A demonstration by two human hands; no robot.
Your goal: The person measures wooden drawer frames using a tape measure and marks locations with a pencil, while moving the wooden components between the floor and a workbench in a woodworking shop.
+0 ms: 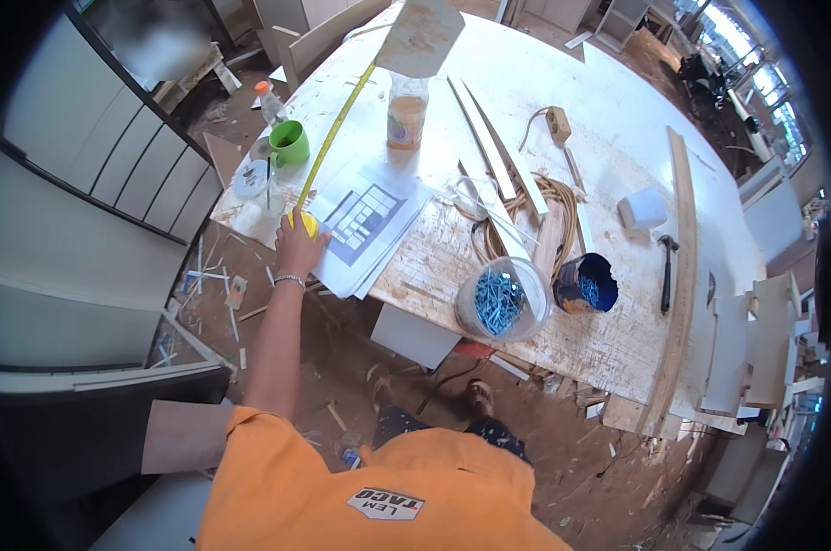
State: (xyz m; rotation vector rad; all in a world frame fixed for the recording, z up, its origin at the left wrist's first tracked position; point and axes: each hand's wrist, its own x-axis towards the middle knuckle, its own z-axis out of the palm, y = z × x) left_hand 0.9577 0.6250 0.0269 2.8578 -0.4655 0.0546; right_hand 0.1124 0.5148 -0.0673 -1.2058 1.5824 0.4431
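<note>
My left hand (296,252) is closed on a yellow tape measure (310,224) at the table's near left edge. The tape's blade (339,124) is drawn out across the table and reaches up to a pale board piece (421,39) at the far side. Right beside the hand lies a stack of papers (399,213) with a printed drawing of a cabinet-like grid on top. My right hand does not show. A green mug (289,143) and a clear bottle with an orange cap (270,103) stand left of the blade.
On the worn white table (415,280) stand a clear tub of blue screws (498,301), a dark can (585,285), a jar (407,119) and a white cup (642,209). Wood strips (484,138), coiled cord (562,197) and a hammer (667,275) lie there. Scraps litter the floor (333,367).
</note>
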